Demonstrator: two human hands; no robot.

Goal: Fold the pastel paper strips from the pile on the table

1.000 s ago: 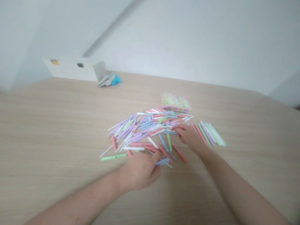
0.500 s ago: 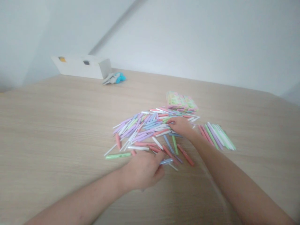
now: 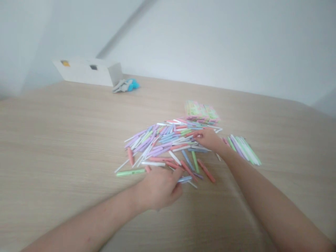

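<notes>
Since the earlier frame, our right hand [image 3: 210, 140] has shifted slightly rightward over the heap. From the head view we list: left hand [image 3: 157, 189], fingers [image 3: 176, 175] curled, tips just beside a pale blue stick [image 3: 185, 179], hold unclear. Right fingers [image 3: 201, 135] bunched narrow on the heap of pastel sticks [image 3: 157, 143], hold unclear. One loose row of sticks [image 3: 244, 150] right of the heap. Patterned packets [image 3: 201, 111] just beyond it. White box [image 3: 88, 72] and crumpled grey-and-blue cloth [image 3: 126, 85] at the far edge of the wooden table [image 3: 65, 140].

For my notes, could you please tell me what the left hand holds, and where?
The left hand seems to pinch a blue stick by its near end.
</notes>
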